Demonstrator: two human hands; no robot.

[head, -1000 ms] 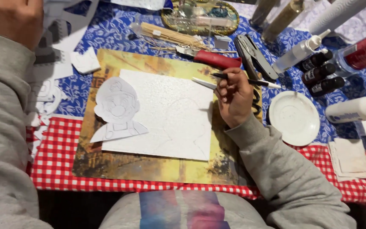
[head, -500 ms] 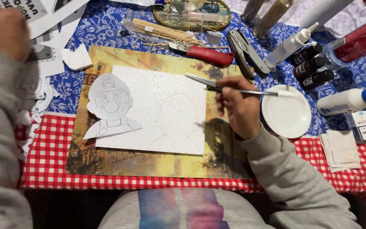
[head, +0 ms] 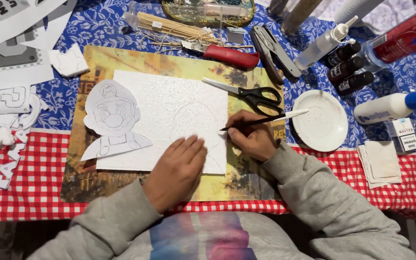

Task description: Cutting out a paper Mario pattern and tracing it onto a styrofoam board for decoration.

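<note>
A person in a grey sweatshirt works at a craft table (head: 39, 192) covered with a red-checked cloth and a blue floral one. The left hand (head: 176, 171) lies flat, fingers spread and holding nothing, pressing the lower edge of a white foam sheet (head: 169, 110). The right hand (head: 251, 137) has its fingers closed around a thin paintbrush (head: 266, 119), dark tip touching the sheet's right edge, white handle pointing toward a small white dish (head: 323, 120). The foam sheet rests on a yellowed picture board (head: 121, 60) at the middle of the table; a faint curved outline shows on it near the brush tip. A paper cutout of a capped, moustached cartoon character (head: 111, 120) overlaps the sheet's left edge. Just beyond the brush hand, black-handled scissors (head: 251, 94) lie on the board, blades pointing left. Farther back sit a red-handled utility knife (head: 225, 54), a bundle of wooden skewers (head: 174, 30) and metal pliers (head: 275, 50). Small dark paint bottles (head: 345, 70) and a white glue bottle with a blue cap (head: 391, 106) crowd the right side. Paper scraps (head: 6, 139) lie well apart at the left.
</note>
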